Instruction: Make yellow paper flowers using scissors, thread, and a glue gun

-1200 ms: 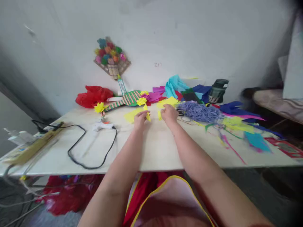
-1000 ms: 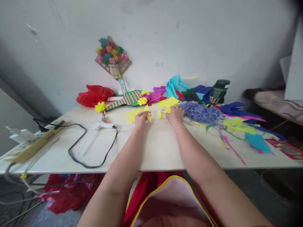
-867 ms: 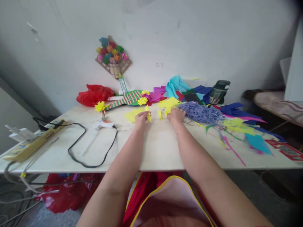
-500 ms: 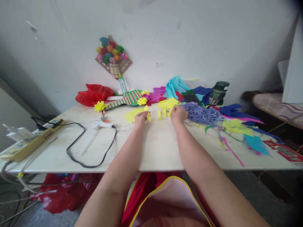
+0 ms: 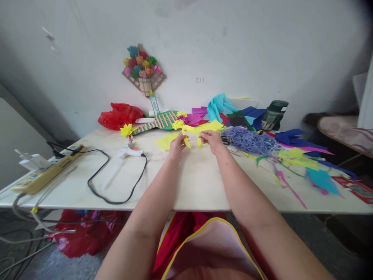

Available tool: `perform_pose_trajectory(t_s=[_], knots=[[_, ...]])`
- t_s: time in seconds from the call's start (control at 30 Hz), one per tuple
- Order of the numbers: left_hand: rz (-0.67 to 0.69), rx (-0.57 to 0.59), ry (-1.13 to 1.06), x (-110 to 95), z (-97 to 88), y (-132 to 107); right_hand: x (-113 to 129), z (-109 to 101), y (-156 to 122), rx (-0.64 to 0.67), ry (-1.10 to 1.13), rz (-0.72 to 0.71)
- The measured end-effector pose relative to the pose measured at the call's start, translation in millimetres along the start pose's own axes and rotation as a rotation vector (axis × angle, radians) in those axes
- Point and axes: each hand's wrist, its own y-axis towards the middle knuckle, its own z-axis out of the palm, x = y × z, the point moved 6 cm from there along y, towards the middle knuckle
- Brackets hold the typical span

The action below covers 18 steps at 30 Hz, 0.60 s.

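My left hand (image 5: 177, 146) is closed in a pinch on a yellow paper strip (image 5: 186, 140), which stands up at a tilt past the fingertips. Opposite it, my right hand (image 5: 212, 141) has its thumb and fingers together at another small yellow paper piece (image 5: 199, 143), which hangs or stands just above the table. Yellow paper sheets (image 5: 164, 141) lie left of my left hand and behind both hands. Just behind is a green banjo-like shape with pink strips (image 5: 166, 120), with yellow paper flowers (image 5: 178, 124) at its right end.
A white glue gun (image 5: 129, 152) and its black cord lie left, near a power strip (image 5: 46, 175). Purple string (image 5: 250, 140), black scissor handles (image 5: 224, 139), coloured paper scraps (image 5: 322, 181) and a dark bottle (image 5: 274, 116) are right. A red bag (image 5: 119, 116) sits back left.
My right hand has moved left, from the yellow pieces near the string to the small yellow piece between my hands. My left hand still holds its strip, now turned. The view has shifted slightly.
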Motion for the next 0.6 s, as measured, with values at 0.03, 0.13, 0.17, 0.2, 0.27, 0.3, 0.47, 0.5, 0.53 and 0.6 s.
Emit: perform_pose_trajectory(t_s=[0.03, 0.13, 0.17, 0.2, 0.27, 0.3, 0.47, 0.5, 0.53, 0.6], knots=[[-0.007, 0.01, -0.01, 0, 0.9, -1, 1, 3, -2, 0.032, -0.019, -0.012], [-0.03, 0.009, -0.022, 0, 1.4, -2, 5, 10, -6, 0.109, -0.123, -0.064], [-0.038, 0.001, -0.024, 0, 0.9, -2, 6, 13, -7, 0.126, -0.159, -0.077], [-0.046, -0.008, -0.026, 0, 0.4, -2, 8, 15, -8, 0.136, -0.189, -0.087], [-0.061, -0.018, -0.032, 2, -0.3, -1, 10, 18, -10, 0.14, -0.229, -0.102], [-0.068, -0.022, -0.034, 2, -0.5, 0, 12, 19, -11, 0.138, -0.24, -0.11], [-0.087, -0.03, -0.025, 4, -0.6, 0, 16, 18, -13, 0.104, -0.286, -0.138], [-0.088, -0.03, -0.021, 3, -0.5, -1, 16, 18, -13, 0.101, -0.309, -0.144], [-0.089, -0.029, -0.017, 3, -0.4, -1, 16, 18, -13, 0.1, -0.334, -0.151], [-0.092, -0.024, -0.013, 3, 0.1, -2, 16, 18, -13, 0.104, -0.372, -0.169]])
